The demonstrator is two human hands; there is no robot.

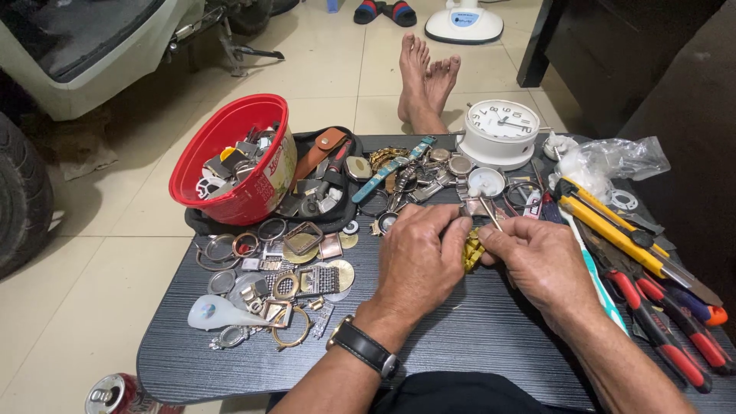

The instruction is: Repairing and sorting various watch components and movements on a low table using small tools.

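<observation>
1. Head view: the left hand (418,257) and right hand (537,261) meet over the middle of the dark table (475,337), both closed around a small gold watch part (472,251).
2. Left fingers pinch the part from its left side; the right hand pins it from the right and also grips thin tweezers (488,212), which stick up toward the far edge.
3. The part hangs just above the tabletop (how firmly it is pinched cannot be told).
4. Risk: if the tweezers slip off the part, it could spring free and drop among the loose rings and cases (287,276) by the left edge, where it would be hard to find.
5. Risk: the right forearm lies close to the cutter (613,230) and pliers (675,330) along the right edge; a sideways nudge could push them off.
6. A red bowl (234,157) of spares sits tilted at the far left corner and looks easy to tip.
</observation>
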